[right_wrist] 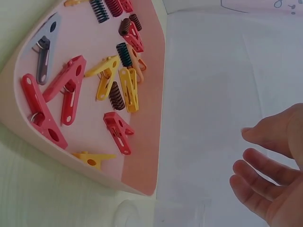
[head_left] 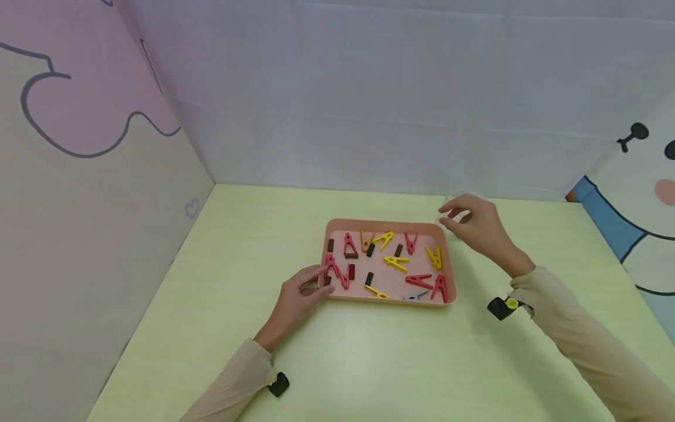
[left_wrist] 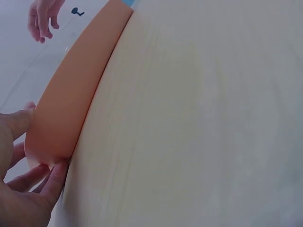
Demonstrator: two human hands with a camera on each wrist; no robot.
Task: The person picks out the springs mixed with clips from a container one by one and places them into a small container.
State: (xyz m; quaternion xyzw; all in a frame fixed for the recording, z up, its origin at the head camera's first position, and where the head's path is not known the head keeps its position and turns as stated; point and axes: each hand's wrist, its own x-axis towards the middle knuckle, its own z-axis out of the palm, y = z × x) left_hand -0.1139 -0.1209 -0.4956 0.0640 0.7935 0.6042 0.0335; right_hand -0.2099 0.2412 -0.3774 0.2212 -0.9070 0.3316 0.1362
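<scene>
A pink tray (head_left: 390, 296) lies on the table, holding pink, yellow, orange and grey clothespins along with several dark coil springs. At its left end my left hand (head_left: 299, 295) grips the tray's side and near corner, thumb and fingers touching the wall (left_wrist: 71, 99) in the left wrist view. My right hand (head_left: 477, 225) hovers past the tray's far right corner, fingers loosely bent, with nothing visible in them. Below it stands a clear plastic container (right_wrist: 161, 215), partly hidden by the hand in the head view. Its contents cannot be made out.
The pale wooden table (head_left: 242, 234) extends around the tray. A plain wall sheet (head_left: 337, 99) rises along its back edge, with printed panels on the left and right (head_left: 622, 193).
</scene>
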